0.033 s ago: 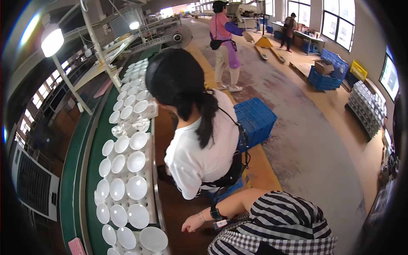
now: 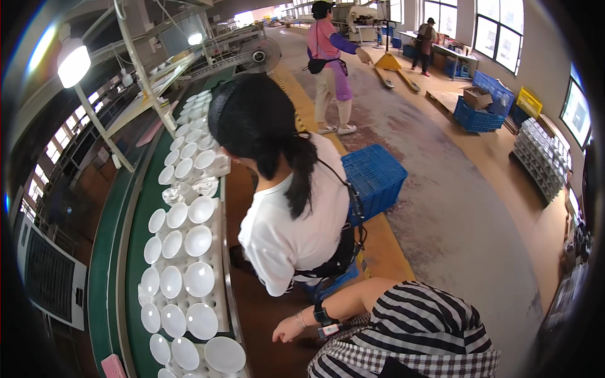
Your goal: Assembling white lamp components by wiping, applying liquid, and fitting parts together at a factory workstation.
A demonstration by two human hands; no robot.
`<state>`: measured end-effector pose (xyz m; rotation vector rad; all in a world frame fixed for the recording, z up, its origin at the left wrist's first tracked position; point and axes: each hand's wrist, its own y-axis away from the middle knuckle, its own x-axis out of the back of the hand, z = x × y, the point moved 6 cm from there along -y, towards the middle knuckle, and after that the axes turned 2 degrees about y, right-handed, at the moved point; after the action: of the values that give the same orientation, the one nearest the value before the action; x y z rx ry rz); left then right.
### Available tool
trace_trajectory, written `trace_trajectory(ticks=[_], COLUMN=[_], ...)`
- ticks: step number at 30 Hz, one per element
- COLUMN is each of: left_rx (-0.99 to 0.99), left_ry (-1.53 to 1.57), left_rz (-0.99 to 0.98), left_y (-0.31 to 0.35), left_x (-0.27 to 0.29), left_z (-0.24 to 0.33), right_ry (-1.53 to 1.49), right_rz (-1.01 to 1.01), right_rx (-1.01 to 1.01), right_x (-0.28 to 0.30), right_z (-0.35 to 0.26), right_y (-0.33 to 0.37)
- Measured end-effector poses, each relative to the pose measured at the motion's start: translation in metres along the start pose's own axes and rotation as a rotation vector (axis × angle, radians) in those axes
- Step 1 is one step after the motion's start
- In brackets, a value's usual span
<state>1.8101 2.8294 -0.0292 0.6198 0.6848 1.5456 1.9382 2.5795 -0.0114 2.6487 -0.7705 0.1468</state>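
My right hand [image 2: 288, 328] hangs low beside the belt's near edge, with its fingers loosely curled and nothing visible in them. A dark watch-like band [image 2: 322, 315], a thin bracelet and a small pale tag sit at that wrist. My left hand does not show. Closest to my right hand is a large white bowl [image 2: 224, 354], apart from it, at the near end of rows of white bowls. They rest on pale trays with hollows [image 2: 217, 277], on a green conveyor belt [image 2: 135, 252]. A crumpled-looking white bundle [image 2: 175, 194] lies farther along.
A co-worker in a white shirt [image 2: 283, 233] stands close ahead, beside the belt. Behind that person is a blue crate [image 2: 375, 179]. A person in pink and purple [image 2: 324, 44] and a yellow pallet truck [image 2: 387, 61] are farther off. Stacked grey trays [image 2: 541, 157] stand right.
The whole view has swung slightly to the right, so surroundings appear a little farther left. My right hand has shifted very slightly; its fingers remain curled.
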Motion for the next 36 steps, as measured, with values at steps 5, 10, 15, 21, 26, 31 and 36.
trace_trajectory(ticks=[5,10,15,21,26,31,36], left_rx=[0.016,0.025,0.039,0.059,0.084,0.114,0.075], left_ry=[-0.032,-0.041,-0.026,0.028,0.064,0.1,0.059], left_rz=[-0.044,-0.044,0.0,0.088,0.162,0.246,0.264], left_y=[0.003,0.009,0.019,0.034,0.042,0.054,0.061], left_x=[-0.022,-0.029,-0.021,0.002,0.016,0.026,0.023], left_z=[-0.016,-0.03,-0.045,-0.068,-0.08,-0.077,-0.089], right_ry=[-0.061,-0.036,-0.136,-0.184,0.027,-0.152,-0.202], right_rz=[0.108,0.267,0.316,0.255,0.315,0.295,0.281], right_rx=[-0.234,-0.341,-0.473,-0.526,-0.429,-0.537,-0.562], right_x=[-0.005,-0.001,-0.009,-0.022,-0.022,-0.034,-0.042], right_z=[0.083,0.16,0.192,0.195,0.205,0.217,0.211], right_y=[0.074,0.148,0.211,0.233,0.226,0.243,0.266])
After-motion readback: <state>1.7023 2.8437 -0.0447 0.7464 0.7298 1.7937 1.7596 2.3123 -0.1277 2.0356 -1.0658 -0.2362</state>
